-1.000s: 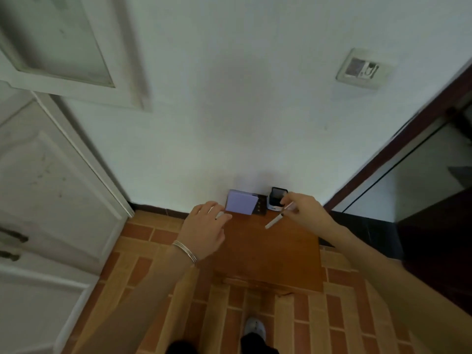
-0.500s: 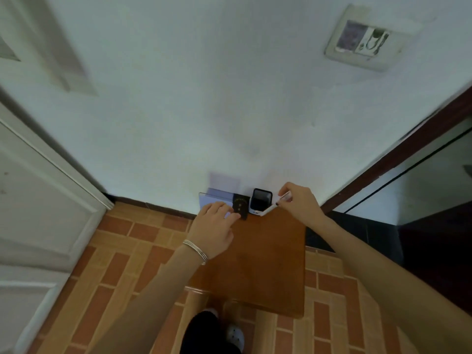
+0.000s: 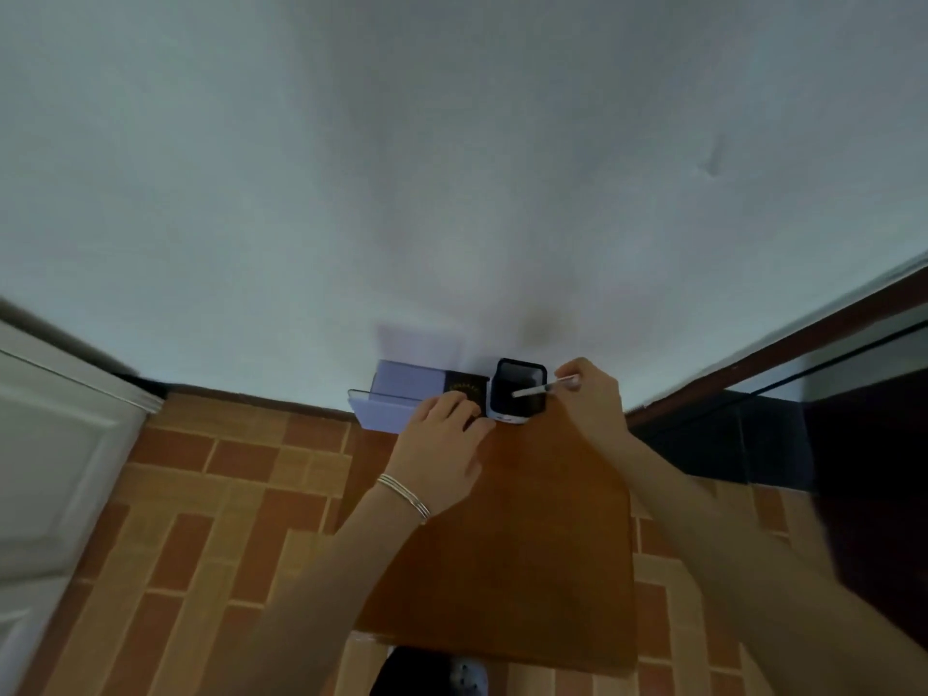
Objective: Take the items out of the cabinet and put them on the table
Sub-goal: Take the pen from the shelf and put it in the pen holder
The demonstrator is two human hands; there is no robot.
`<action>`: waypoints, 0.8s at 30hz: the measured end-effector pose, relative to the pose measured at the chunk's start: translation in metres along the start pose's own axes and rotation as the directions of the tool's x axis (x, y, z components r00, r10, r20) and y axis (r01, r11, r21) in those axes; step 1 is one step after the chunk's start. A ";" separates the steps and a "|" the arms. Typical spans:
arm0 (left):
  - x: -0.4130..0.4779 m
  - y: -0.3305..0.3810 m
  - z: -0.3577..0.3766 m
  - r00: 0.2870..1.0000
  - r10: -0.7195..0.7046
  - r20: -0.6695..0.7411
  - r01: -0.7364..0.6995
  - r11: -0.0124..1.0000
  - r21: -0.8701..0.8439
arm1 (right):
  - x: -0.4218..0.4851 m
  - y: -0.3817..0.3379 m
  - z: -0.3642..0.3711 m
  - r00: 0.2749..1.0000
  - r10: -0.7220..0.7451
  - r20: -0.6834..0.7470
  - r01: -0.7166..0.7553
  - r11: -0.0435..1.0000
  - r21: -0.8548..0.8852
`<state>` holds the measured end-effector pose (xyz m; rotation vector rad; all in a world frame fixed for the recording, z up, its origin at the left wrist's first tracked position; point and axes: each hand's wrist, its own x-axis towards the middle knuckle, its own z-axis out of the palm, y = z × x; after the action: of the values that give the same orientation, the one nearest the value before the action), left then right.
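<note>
Carefully, my right hand (image 3: 587, 399) pinched the pen (image 3: 545, 388) over the holder (image 3: 522, 366); it needed tipping upright before release; my left hand (image 3: 442, 439) rested loose on the dark box (image 3: 467, 386).

A thin white pen (image 3: 545, 388) is pinched in the right hand (image 3: 592, 401), its tip seen over the mouth of a black square pen pot (image 3: 522, 409). The pot stands at the far edge of a small brown wooden table (image 3: 527, 545). The left hand (image 3: 442, 442), silver bangles (image 3: 404, 497) at the wrist, is laid on a small dark booklet (image 3: 469, 386), just beside a lavender rectangular box (image 3: 401, 386).
</note>
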<state>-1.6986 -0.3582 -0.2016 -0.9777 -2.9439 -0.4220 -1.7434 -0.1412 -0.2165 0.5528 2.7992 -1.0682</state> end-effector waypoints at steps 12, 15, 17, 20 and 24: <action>0.008 -0.023 0.023 0.999 0.036 -0.041 -0.037 0.999 -0.037 | 0.030 0.006 0.040 0.991 0.113 0.071 -0.112 0.994 -0.013; 0.010 -0.024 0.022 0.998 0.049 -0.039 -0.051 0.998 -0.046 | 0.033 0.006 0.041 0.984 0.164 0.066 -0.165 0.986 0.020; 0.010 -0.024 0.021 0.998 0.048 -0.036 -0.049 0.998 -0.044 | 0.034 0.006 0.043 0.982 0.173 0.078 -0.176 0.984 0.025; 0.011 -0.024 0.023 0.998 0.055 -0.037 -0.057 0.997 -0.051 | 0.035 0.004 0.044 0.978 0.173 0.114 -0.180 0.982 0.051; 0.012 -0.022 0.023 0.997 0.069 -0.043 -0.070 0.997 -0.045 | 0.033 0.004 0.041 0.983 0.151 0.106 -0.154 0.988 0.022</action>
<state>-1.7198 -0.3623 -0.2283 -1.0596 -2.8663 -0.5034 -1.7743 -0.1556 -0.2569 0.6818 2.6081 -1.0773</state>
